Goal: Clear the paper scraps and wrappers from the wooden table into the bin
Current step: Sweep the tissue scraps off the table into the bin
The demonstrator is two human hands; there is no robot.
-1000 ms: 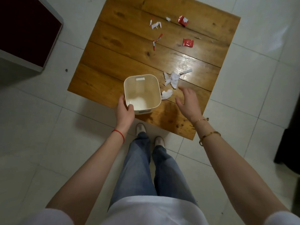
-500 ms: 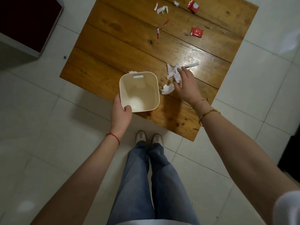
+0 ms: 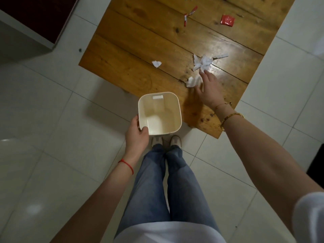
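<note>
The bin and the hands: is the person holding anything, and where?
The left hand grips the cream bin by its near rim. The right hand lies open on white paper scraps, grasping nothing.

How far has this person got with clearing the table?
Barely started. The bin looks empty, held at its rim by the left hand just off the table's near edge. The right hand is open, sweeping a crumpled white scrap toward it. Left: the white paper cluster, a small white scrap, a red wrapper and red-and-white strips.
</note>
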